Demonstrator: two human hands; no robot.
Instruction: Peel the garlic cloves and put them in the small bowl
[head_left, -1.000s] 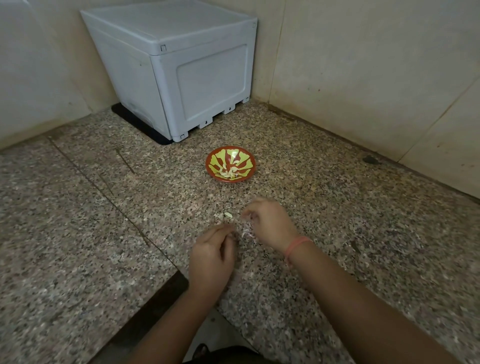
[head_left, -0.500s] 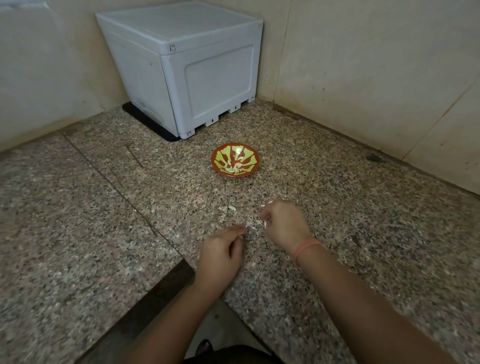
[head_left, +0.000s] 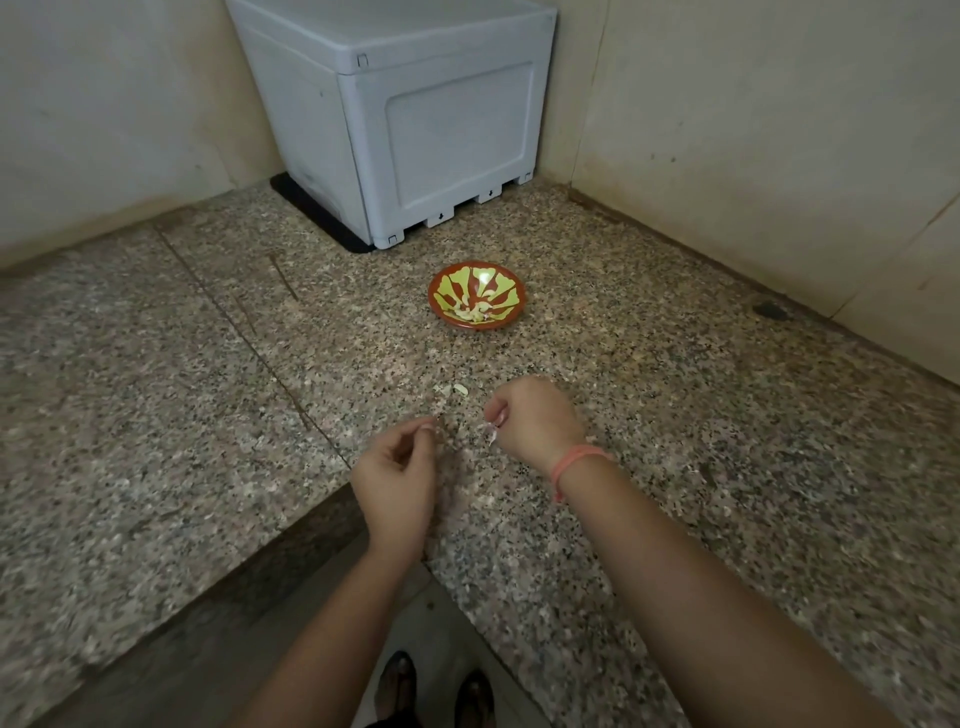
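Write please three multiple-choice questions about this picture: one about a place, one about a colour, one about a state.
1. The bowl stands: A. on the counter, before the box; B. on top of the box; C. in a sink.
2. The band on the right wrist is: A. blue; B. pink; C. black.
3. The right hand: A. lies flat; B. pinches a garlic piece; C. holds the bowl.
Key: 1 A: it sits on the granite before the grey box. 2 B: the band looks pink-orange. 3 B: its curled fingers hold a pale scrap.
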